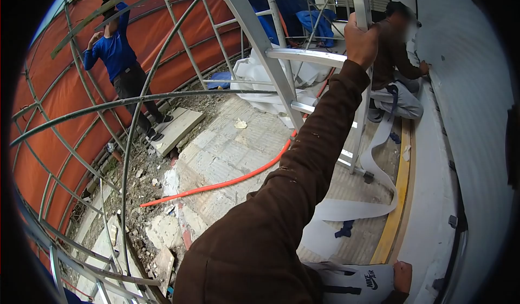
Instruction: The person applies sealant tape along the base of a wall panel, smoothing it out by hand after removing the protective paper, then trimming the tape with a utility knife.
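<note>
My left arm in a brown sleeve reaches up and forward. At its end, my left hand [362, 41] is closed around the right side rail of an aluminium ladder [314, 56], which stands upright in front of me. My right hand [402, 277] is low at the right, beside my grey trouser leg [352, 282]. Its fingers are curled; what they hold, if anything, is hidden. A long white strip of sheet [352, 209] lies curled on the floor ahead of my leg, with a dark blue scrap [345, 229] on it.
A co-worker in brown [392, 55] crouches by the pale wall panel [466, 60]. Another person in blue [116, 55] stands at left among scaffold pipes [149, 79], handling a wooden plank [95, 25]. An orange hose [233, 182] crosses the floor; a yellow beam [398, 195] runs along the right.
</note>
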The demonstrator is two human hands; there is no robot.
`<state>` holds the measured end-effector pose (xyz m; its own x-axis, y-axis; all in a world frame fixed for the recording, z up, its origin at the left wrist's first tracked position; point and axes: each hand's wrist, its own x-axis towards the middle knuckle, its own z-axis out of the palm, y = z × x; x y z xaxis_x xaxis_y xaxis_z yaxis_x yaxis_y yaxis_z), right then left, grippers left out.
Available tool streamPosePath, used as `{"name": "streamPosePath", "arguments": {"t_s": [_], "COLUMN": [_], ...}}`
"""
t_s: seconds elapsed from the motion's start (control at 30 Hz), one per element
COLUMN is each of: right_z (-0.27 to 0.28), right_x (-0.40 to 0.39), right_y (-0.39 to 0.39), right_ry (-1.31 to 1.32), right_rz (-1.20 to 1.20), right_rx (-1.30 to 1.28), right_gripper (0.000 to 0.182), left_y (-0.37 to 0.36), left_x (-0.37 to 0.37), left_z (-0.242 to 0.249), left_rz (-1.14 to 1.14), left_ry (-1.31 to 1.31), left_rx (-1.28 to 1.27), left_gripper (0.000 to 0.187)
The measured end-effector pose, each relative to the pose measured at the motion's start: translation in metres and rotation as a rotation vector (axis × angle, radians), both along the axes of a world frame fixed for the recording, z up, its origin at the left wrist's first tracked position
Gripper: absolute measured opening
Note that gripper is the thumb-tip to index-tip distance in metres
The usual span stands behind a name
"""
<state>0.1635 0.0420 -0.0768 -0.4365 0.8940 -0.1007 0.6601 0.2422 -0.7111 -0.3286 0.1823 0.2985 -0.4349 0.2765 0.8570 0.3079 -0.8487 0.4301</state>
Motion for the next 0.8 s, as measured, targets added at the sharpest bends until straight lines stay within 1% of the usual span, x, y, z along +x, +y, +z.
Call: {"name": "streamPosePath", "arguments": {"t_s": [0.07,0.1,0.27,0.4,0.5,0.57,0.7,0.77,0.8], "right_z": [0.014,0.010,-0.016,-0.006,-0.006,-0.021,-0.016,-0.019,-0.010], "right_x": [-0.006,-0.004,0.001,-0.003,0.000,0.010,0.007,0.009,0.005], "right_y": [-0.004,-0.004,0.000,-0.004,-0.001,0.006,0.004,0.008,0.005], "right_ry": [0.006,0.005,0.148,0.129,0.122,0.029,0.073,0.043,0.045], "right_rz": [-0.001,-0.003,-0.048,-0.091,-0.059,-0.008,0.031,0.092,0.094], "right_rx": [-0.093,-0.095,-0.021,-0.096,-0.099,-0.011,-0.012,0.043,0.042], "right_gripper": [0.037,0.037,0.025,0.023,0.025,0.028,0.031,0.035,0.035], "left_y": [0.000,0.001,0.006,-0.002,0.002,0.004,0.002,0.002,0.002], "left_x": [-0.001,-0.001,-0.004,0.001,-0.001,-0.002,0.000,-0.001,-0.001], "left_z": [0.000,0.000,-0.001,0.000,-0.001,-0.001,-0.001,0.000,0.000], "left_rz": [-0.002,-0.003,0.014,-0.032,-0.007,-0.001,-0.021,-0.008,0.003], "left_ry": [-0.003,-0.006,0.017,0.000,0.008,0.011,0.001,0.007,0.009], "left_rx": [-0.001,-0.002,0.014,0.008,0.024,0.030,0.038,0.021,0.008], "left_gripper": [0.019,0.019,0.020,0.020,0.020,0.019,0.018,0.018,0.018]}}
